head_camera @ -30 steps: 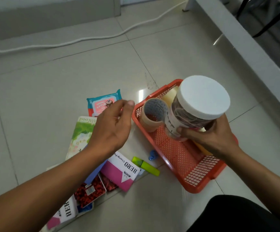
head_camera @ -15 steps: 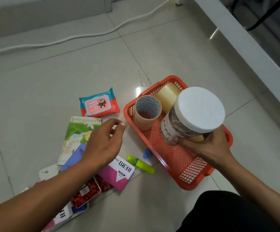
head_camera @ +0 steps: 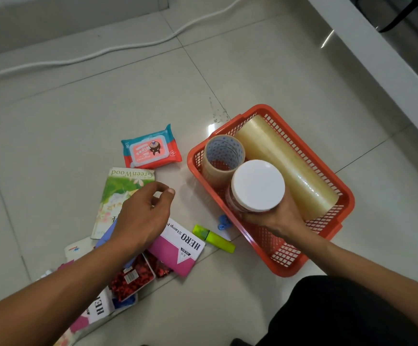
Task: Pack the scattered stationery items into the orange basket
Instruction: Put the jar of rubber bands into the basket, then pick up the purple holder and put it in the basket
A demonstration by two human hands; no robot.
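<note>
Head view: a person's two bare forearms reach over a tiled floor [head_camera: 265, 71] with stationery spread on it.
Jar axis: the jar [head_camera: 257, 185] stands nearly upright, its long axis pointing up at the camera. The round white lid faces up and hides most of the body.
Jar place: it is inside the outline of the orange basket [head_camera: 286, 270]. Whether its base rests on the mesh floor cannot be told.
Right hand grip: the right hand [head_camera: 277, 218] grips the jar from the near side, just under the lid, fingers wrapped round the body.
Just beyond the grip: a tape roll [head_camera: 224, 158] stands on end with its open core up, close against the jar's far left side.
Right of the grip: a long clear film roll [head_camera: 285, 166] lies along the basket's right wall, its axis running from the far corner to the near right.
Left hand: the left hand [head_camera: 143, 218] hovers well left of the grip, outside the basket. Its fingers are loosely curled with the thumb near the forefinger, and it holds nothing.
Under the left hand: a GreenWood notebook [head_camera: 125, 186] and a pink and white HERO box [head_camera: 180, 248].
Between the two hands: a green highlighter [head_camera: 215, 238] and a small blue item [head_camera: 224, 222] lie on the floor beside the basket's left wall.
Far left of the grip: a wipes pack [head_camera: 151, 148] lies flat.
</note>
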